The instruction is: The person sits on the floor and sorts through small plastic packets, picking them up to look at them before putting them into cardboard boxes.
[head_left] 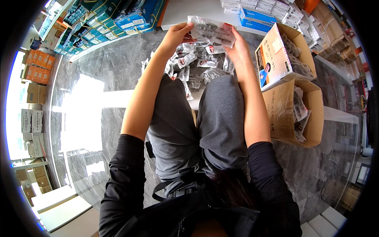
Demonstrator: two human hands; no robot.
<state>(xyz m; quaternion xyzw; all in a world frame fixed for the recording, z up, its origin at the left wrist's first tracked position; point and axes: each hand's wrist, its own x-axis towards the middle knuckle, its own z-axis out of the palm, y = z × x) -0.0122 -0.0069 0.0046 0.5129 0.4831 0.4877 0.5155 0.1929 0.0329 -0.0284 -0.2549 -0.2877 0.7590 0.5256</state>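
Observation:
Stretched between my two hands is a clear plastic bag (211, 31) with dark small parts inside and a bit of red at its right end. My left hand (178, 36) pinches the bag's left end between thumb and fingers. At the right end, my right hand (238, 46) grips the bag, its fingers partly hidden behind it. Below, beyond my knees, lies a heap of similar clear bags (207, 63), several with white and red labels. My knees cover the near part of this heap.
Two open cardboard boxes with bagged parts stand at my right, a white printed one (272, 59) and a brown one (280, 112). Stacked teal boxes (98, 23) line the far left. A blue box (256, 19) and white cartons (272, 7) sit at the far right.

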